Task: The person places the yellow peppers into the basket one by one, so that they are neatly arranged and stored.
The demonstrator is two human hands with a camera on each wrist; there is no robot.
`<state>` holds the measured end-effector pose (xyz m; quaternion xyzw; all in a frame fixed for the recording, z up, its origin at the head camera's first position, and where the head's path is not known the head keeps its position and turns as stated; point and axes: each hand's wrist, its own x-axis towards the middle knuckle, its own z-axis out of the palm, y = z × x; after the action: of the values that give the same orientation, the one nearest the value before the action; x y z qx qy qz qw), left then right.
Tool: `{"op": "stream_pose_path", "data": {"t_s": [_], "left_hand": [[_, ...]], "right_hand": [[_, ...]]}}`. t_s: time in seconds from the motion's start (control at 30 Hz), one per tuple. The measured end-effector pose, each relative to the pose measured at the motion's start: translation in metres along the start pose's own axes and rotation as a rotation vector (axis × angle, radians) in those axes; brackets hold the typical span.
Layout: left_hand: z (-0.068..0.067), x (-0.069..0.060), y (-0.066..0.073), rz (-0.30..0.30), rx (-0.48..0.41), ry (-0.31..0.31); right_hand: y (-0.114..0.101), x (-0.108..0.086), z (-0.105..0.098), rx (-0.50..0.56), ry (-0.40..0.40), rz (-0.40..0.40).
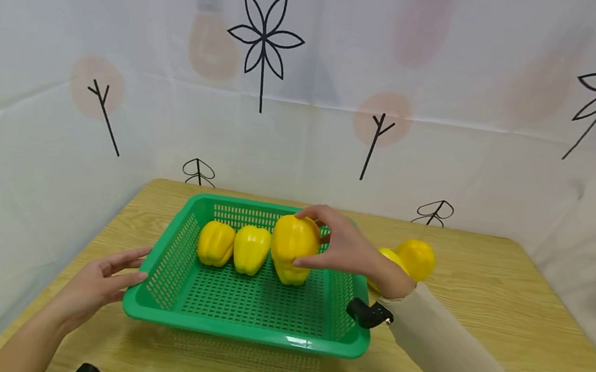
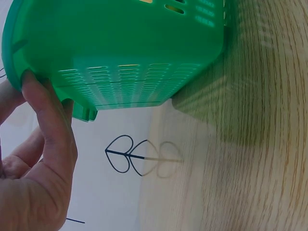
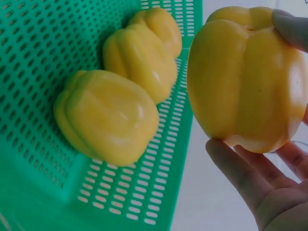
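Above the basket, a little right of center in the head frame, a yellow pepper (image 1: 295, 235) is held by the right hand (image 1: 345, 245), thumb low on one side and fingers over its top. From the right wrist it fills the upper right, gripped between thumb and fingertips, with a gap between it and the peppers inside.

Below it stands the green basket (image 1: 232, 329), across the center of the head frame. Three more yellow peppers lie along its far half: the left pepper (image 1: 216, 244), the middle pepper (image 1: 251, 250) just beside it, and the right pepper (image 1: 291, 276), partly hidden behind the held one. At the basket's left side, the left hand (image 1: 97, 283) has its thumb and fingers relaxed and spread, the tips touching the rim.

Right of the basket, partly behind the right wrist, two loose peppers (image 1: 416, 258) lie close together on the table (image 1: 522, 300), a wood-grained surface that reflects light at the lower center.

A black band (image 1: 368, 314) circles the right wrist beside a beige sleeve (image 1: 462, 361). Across the upper frame hangs a pale cloth (image 1: 301, 161) with black line drawings of flowers and twigs, and faint pink rounds.
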<state>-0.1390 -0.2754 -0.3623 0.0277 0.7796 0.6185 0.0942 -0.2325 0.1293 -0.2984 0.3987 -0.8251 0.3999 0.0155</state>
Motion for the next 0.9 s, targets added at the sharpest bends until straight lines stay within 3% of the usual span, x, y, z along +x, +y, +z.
{"op": "stream_pose_path", "data": {"t_s": [0.5, 0.7, 0.9], "left_hand": [[-0.001, 0.001, -0.002, 0.003, 0.004, 0.004], [0.0, 0.002, -0.001, -0.004, -0.002, 0.001], [0.0, 0.001, 0.001, -0.008, -0.006, -0.004]], "right_hand": [[0.003, 0.02, 0.025, 0.041, -0.026, -0.004], [0.002, 0.026, 0.038, 0.06, -0.095, -0.013], [0.0, 0.032, 0.054, -0.008, -0.177, -0.02]]}}
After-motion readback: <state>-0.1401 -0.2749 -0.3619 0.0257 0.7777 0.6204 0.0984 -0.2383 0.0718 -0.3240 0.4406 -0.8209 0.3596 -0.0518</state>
